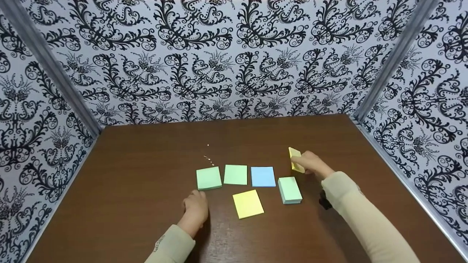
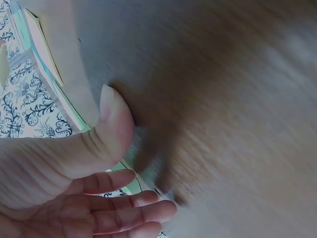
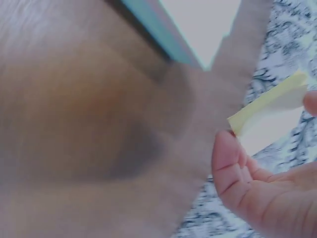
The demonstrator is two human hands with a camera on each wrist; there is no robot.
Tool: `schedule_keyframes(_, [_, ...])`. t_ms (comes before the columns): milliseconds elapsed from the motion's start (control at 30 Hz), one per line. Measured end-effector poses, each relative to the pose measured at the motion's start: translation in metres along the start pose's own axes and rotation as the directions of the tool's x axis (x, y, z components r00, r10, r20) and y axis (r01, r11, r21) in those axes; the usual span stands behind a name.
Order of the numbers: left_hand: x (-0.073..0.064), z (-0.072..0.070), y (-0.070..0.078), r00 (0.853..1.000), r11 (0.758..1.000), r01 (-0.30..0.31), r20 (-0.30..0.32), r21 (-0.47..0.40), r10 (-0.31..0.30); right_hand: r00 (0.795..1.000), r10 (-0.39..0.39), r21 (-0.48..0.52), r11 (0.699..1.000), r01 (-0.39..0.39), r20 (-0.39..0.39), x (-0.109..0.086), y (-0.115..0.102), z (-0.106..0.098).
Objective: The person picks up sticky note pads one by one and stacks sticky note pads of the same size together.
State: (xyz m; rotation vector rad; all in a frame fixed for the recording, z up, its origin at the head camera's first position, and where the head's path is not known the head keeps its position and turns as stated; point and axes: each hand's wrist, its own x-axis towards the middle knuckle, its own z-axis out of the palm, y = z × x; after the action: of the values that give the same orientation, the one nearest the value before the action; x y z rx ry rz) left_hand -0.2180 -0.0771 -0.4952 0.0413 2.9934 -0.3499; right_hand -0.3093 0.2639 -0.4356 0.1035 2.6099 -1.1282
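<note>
My right hand (image 1: 310,163) pinches a yellow sticky-note pad (image 1: 295,155) at the right side, held up on edge above the table. In the right wrist view the same pad shows its thin side between fingers and thumb. Just in front of a green sticky-note pad (image 1: 208,178) lies my left hand (image 1: 195,208), its fingers loosely bent and gripping nothing in the left wrist view. Whether it touches that pad I cannot tell. Another light green pad (image 1: 236,174) and a blue pad (image 1: 263,176) continue the row.
A yellow pad (image 1: 248,204) lies nearer me, between the hands. Below my right hand stands a thicker, narrower pale green stack (image 1: 290,190). Small pale specks (image 1: 208,158) show on the brown table (image 1: 146,157). Patterned walls (image 1: 234,73) enclose its back and sides.
</note>
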Motion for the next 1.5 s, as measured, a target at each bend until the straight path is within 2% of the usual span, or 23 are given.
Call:
schedule_keyframes(267, [-0.001, 0.001, -0.001, 1.000, 0.999, 0.011, -0.010, -0.046, -0.011, 1.000, 0.013, -0.137, 0.990, -0.016, -0.022, -0.025, -0.013, 0.003])
schedule_keyframes(467, [0.000, 0.001, -0.002, 1.000, 0.998, 0.009, -0.021, -0.067, -0.010, 0.998, -0.040, -0.230, 0.973, 0.028, -0.051, -0.044, -0.016, 0.014])
schedule_keyframes(633, [0.000, 0.003, -0.003, 1.000, 0.999, -0.005, -0.012, -0.047, 0.004, 0.995, -0.066, -0.274, 0.961, 0.044, -0.070, -0.052, -0.009, 0.028])
schedule_keyframes(933, [0.000, 0.004, -0.003, 0.999, 0.998, -0.019, -0.029, -0.057, 0.017, 0.993, -0.065, -0.384, 0.923, 0.021, -0.102, -0.050, 0.004, 0.054])
schedule_keyframes(1233, [0.001, 0.005, -0.002, 0.999, 0.999, -0.011, -0.037, -0.052, 0.009, 0.997, -0.020, -0.371, 0.929, -0.009, -0.074, -0.041, 0.009, 0.066])
schedule_keyframes(1500, [0.002, 0.004, -0.002, 1.000, 0.998, -0.004, -0.025, -0.064, 0.002, 0.997, -0.043, -0.396, 0.918, 0.013, -0.067, -0.037, 0.010, 0.071])
